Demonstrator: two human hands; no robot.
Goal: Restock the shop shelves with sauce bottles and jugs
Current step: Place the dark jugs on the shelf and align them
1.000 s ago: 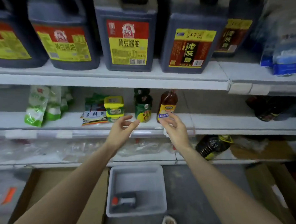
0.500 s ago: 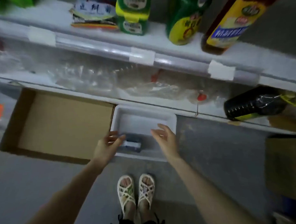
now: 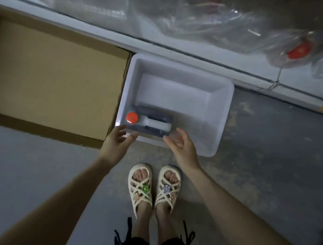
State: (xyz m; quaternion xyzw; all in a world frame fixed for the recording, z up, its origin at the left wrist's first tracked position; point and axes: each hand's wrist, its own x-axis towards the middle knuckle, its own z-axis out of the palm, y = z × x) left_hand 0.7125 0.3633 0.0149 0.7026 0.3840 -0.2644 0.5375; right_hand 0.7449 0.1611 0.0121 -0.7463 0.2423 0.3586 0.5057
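A dark jug [image 3: 153, 121] with an orange-red cap and a pale handle stands in the near left corner of a white plastic bin [image 3: 223, 104] on the floor. My left hand [image 3: 116, 141] hovers over the bin's near left rim, fingers loosely spread, holding nothing. My right hand [image 3: 180, 145] hangs over the bin's near rim to the right of the jug, palm turned inward, fingers relaxed. Neither hand touches the jug.
An open cardboard box [image 3: 53, 75] lies on the floor left of the bin. The lowest shelf edge [image 3: 190, 51] runs diagonally behind, with clear plastic wrap and a red cap [image 3: 299, 49] on it. My sandalled feet [image 3: 154, 186] stand on grey concrete.
The view has dropped from the shelves to the floor. Both hands came down from the bottles on the middle shelf to the near rim of the white bin.
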